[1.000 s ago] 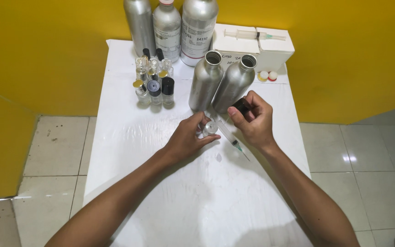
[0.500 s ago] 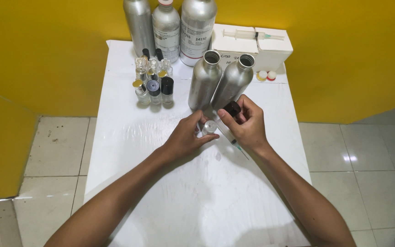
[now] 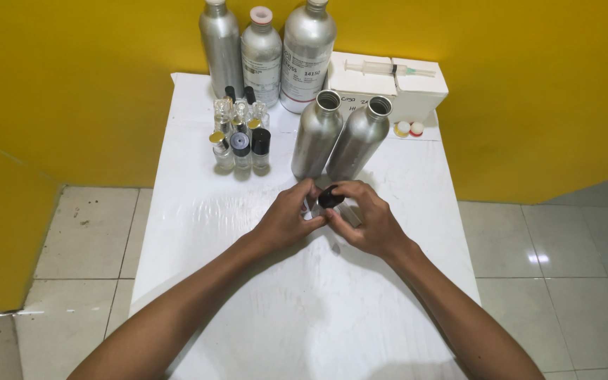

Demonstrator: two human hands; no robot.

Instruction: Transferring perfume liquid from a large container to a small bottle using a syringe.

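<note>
Two hands on one tiny thing, basically: my left hand [image 3: 291, 214] is curled around a little clear glass vial [image 3: 309, 207] to keep it steady on the table [image 3: 191, 211], and my right hand [image 3: 362, 219] is pinching a small black cap [image 3: 328, 196] right on top of it, fingertips wrapped round the rim. You can barely see the vial, my fingers cover most of it, so it sits in the gap where both hands meet. Just past my knuckles stand two open aluminium bottles [image 3: 337, 137], brushed matte metal, tall and round-shouldered, necks uncapped and close enough to reach without stretching. Farther off to the left of my left hand there's a cluster of small glass bottles [image 3: 239, 134], some with black caps, one goldish, all packed tight together so they don't tip. Behind those, up against the yellow wall, three bigger metal canisters [image 3: 269, 53] with labels. Beyond my right hand a white cardboard box [image 3: 388, 88] has a plastic syringe [image 3: 381, 68] lying flat on its lid, and two little coloured stoppers [image 3: 409, 129] sit next to it. Tabletop's covered in a glossy, slightly wrinkled white sheet.
</note>
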